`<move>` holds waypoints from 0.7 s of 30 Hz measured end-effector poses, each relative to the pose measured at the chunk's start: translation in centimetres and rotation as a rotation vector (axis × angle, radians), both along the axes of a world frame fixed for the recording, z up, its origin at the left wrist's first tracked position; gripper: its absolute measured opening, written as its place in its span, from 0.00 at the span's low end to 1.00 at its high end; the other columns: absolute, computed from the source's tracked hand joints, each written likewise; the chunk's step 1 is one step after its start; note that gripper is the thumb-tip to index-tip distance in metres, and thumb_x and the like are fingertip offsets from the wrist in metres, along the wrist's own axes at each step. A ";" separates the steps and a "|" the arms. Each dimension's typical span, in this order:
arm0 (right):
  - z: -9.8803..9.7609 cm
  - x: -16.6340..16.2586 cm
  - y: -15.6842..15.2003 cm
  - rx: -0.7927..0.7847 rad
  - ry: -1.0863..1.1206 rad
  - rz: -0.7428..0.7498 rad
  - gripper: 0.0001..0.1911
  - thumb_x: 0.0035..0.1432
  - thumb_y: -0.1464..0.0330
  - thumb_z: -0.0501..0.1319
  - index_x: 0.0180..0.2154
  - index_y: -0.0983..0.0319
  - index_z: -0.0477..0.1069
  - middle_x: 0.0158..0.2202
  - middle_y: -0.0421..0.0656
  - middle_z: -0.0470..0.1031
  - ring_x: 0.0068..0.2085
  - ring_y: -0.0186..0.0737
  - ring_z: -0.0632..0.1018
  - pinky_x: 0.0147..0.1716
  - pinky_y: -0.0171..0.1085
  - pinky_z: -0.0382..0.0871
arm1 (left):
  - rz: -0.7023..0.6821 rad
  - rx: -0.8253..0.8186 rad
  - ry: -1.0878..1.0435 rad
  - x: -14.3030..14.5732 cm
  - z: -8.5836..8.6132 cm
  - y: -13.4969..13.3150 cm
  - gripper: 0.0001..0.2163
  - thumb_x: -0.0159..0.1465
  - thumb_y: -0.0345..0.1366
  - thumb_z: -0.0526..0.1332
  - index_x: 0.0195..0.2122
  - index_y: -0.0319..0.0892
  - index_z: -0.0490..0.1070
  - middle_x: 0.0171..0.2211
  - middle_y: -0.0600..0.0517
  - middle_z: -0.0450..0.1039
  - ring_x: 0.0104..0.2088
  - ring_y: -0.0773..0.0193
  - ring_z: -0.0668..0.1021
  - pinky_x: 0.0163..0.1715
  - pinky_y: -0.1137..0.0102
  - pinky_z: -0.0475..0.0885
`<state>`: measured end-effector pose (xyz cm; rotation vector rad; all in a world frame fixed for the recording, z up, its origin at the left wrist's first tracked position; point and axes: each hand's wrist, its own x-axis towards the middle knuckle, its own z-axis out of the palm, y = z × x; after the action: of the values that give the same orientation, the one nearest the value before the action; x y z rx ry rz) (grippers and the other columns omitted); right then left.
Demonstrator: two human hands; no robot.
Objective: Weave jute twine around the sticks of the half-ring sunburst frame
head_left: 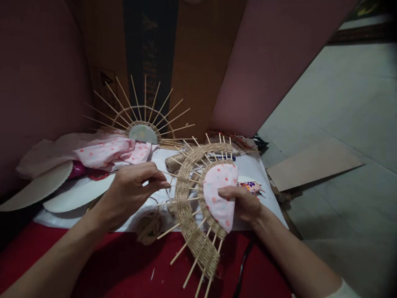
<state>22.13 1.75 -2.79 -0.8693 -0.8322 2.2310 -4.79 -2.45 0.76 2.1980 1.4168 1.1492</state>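
A cardboard box (pixel 201 62) stands at the back. The right hand (pixel 246 203) grips the spoked weaving (pixel 182 186), just right of the left hand (pixel 132 182), pinched closed, on what I cannot tell; best hold the spokes (pixel 178 254) steady, tension even.
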 end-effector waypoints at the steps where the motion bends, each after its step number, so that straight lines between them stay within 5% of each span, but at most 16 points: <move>1: 0.0 0.0 0.0 -0.014 0.010 -0.021 0.12 0.40 0.73 0.67 0.32 0.68 0.76 0.26 0.44 0.79 0.26 0.36 0.78 0.31 0.33 0.71 | 0.015 0.005 -0.025 0.1 0.0 -0.1 0.04 0.57 0.36 0.64 0.26 0.42 0.74 0.22 0.55 0.72 0.23 0.69 0.71 0.25 0.73 0.64; 9: 0.1 -0.1 0.1 -0.037 0.056 -0.095 0.12 0.38 0.73 0.66 0.30 0.69 0.76 0.25 0.45 0.79 0.25 0.36 0.78 0.28 0.32 0.71 | 0.269 0.144 -0.272 1.0 -0.9 -0.7 0.08 0.53 0.36 0.68 0.32 0.44 0.70 0.24 0.57 0.70 0.25 0.69 0.70 0.26 0.73 0.66; 16: 0.3 -0.3 -0.3 -0.022 0.146 -0.123 0.14 0.37 0.70 0.67 0.31 0.67 0.75 0.25 0.42 0.78 0.25 0.36 0.78 0.29 0.33 0.71 | 0.086 -0.026 -0.542 1.7 -1.9 -0.5 0.03 0.54 0.32 0.66 0.28 0.45 0.72 0.25 0.56 0.72 0.27 0.68 0.72 0.28 0.74 0.68; 21: -0.4 -0.2 -0.5 -0.019 0.115 -0.076 0.12 0.39 0.70 0.66 0.30 0.67 0.75 0.26 0.44 0.79 0.27 0.38 0.78 0.33 0.35 0.70 | 0.008 -0.206 -0.455 2.2 -1.5 -0.3 0.02 0.53 0.33 0.64 0.26 0.42 0.76 0.24 0.52 0.75 0.27 0.64 0.74 0.28 0.72 0.69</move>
<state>21.92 1.26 -3.15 -0.7609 -0.7148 2.2028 -2.55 -2.80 -0.79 1.6574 1.2785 1.3326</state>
